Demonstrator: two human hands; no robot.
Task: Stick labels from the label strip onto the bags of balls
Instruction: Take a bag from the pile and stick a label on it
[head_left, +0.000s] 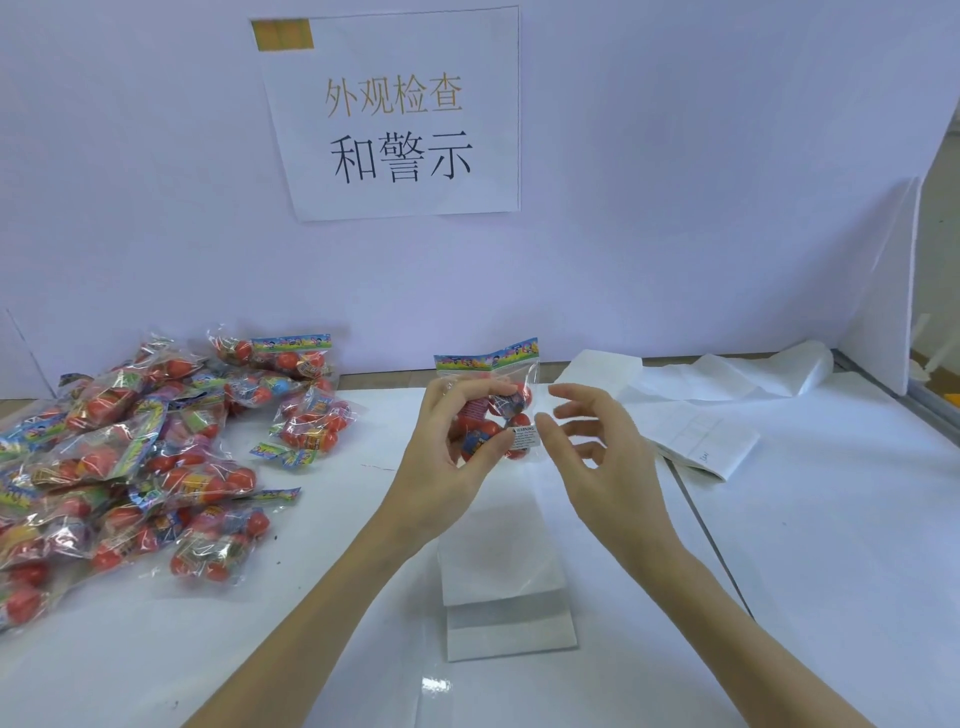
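Observation:
My left hand (447, 441) holds a clear bag of red balls (498, 395) upright above the table, thumb in front and fingers behind it. A small white warning label (523, 436) sits on the bag's lower right part. My right hand (597, 447) hovers just right of the bag with fingers spread and loosely bent; its thumb tip is at the label's edge. A strip of label backing (504, 561) lies on the table below my hands.
A heap of several bags of balls (145, 457) covers the table's left side. A folded label strip (701, 441) and loose white backing paper (727, 374) lie at the right. A white partition with a paper sign (400, 114) stands behind.

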